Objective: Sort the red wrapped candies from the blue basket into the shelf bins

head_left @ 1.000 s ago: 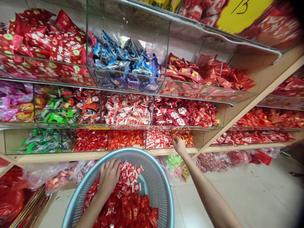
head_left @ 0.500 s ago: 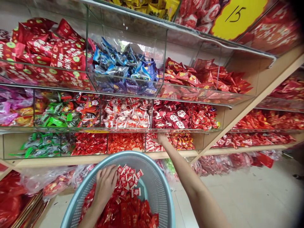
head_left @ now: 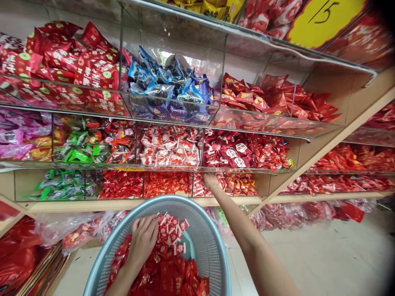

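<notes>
Blue-grey plastic basket (head_left: pixel 210 240), round and perforated, sits mouth-up just in front of the bottom shelf row. What bears its weight is out of view; set so close, it probably shortens the reach between bin and basket.

The hands are well apart. The left hand (head_left: pixel 145 236) is inside the basket, back uppermost, fingers bent and side by side, beside a loose cluster of small red-and-white wrapped sweets (head_left: pixel 171 230). Palm hidden: cannot tell whether it grips anything or only leans there, perhaps to steady the load. Larger glossy red packets (head_left: pixel 173 277) fill the near part of the basket; a patch of its base shows to the right of the small sweets.

The right hand (head_left: pixel 210 181) is extended into a bottom-row bin of red-and-white sweets (head_left: pixel 199 189), which look like those in the basket. Shelf edge and bin front obscure the fingers; cannot tell if they are closed on a sweet. The arm comes in low, likely because the shelf above leaves little headroom.

Neighbouring bins: orange-red sweets (head_left: pixel 166 183) to the left, red-and-yellow ones (head_left: pixel 245 185) to the right. Clear dividers (head_left: pixel 121 49) part the stock, presumably to keep kinds unmixed yet visible. Yellow card (head_left: pixel 327 22) overhead, handwritten "15", probably a price.
</notes>
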The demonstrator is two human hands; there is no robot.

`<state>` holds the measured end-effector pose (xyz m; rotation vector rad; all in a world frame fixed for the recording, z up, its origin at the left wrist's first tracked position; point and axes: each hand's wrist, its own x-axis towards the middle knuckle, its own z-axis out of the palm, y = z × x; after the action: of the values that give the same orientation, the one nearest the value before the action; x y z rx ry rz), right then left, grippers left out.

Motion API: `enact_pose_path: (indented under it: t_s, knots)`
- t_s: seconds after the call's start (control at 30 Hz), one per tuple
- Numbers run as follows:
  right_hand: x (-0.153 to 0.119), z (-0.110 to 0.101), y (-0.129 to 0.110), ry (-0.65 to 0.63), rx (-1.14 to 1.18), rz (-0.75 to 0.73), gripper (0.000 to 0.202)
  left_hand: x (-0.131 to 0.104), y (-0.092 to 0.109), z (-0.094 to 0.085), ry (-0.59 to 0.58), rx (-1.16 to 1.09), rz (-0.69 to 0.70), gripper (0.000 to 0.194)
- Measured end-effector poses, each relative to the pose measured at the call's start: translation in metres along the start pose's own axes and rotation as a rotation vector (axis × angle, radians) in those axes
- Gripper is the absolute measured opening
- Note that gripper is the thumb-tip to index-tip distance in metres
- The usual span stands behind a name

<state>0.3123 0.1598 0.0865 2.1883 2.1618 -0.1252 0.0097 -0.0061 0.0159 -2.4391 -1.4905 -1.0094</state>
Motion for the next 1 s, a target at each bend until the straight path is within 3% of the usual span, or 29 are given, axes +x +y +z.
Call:
enact_pose_path:
  t_s: [0.3, 0.57, 0.73, 0.87, 0.93, 1.0]
  knots:
    - [-0.01, 0.002, 0.003, 0.076, 0.076, -0.049, 0.029, -0.001, 0.002, -0.002, -0.014, -0.023, 0.009, 0.025]
    - [-0.008, 0.003, 0.008, 0.137, 0.335, 0.049, 0.028, 0.001, -0.004, -0.007, -0.038, -0.042, -0.054, 0.026]
    - [-0.012, 0.002, 0.016, 0.232, 0.616, 0.087, 0.034, 0.001, -0.013, -0.013, 0.007, -0.057, -0.11, 0.025]
    - [-0.036, -0.004, 0.018, 0.262, 0.886, 0.136, 0.038, 0.001, -0.019, -0.015, 0.068, -0.079, -0.138, 0.023]
    - [-0.059, -0.008, 0.014, 0.212, 1.215, 0.167, 0.039, 0.002, -0.02, -0.014, 0.091, -0.097, -0.153, 0.023]
    - [-0.085, -0.009, 0.004, 0.076, 1.515, 0.126, 0.041, 0.004, -0.018, -0.014, 0.105, -0.103, -0.177, 0.024]
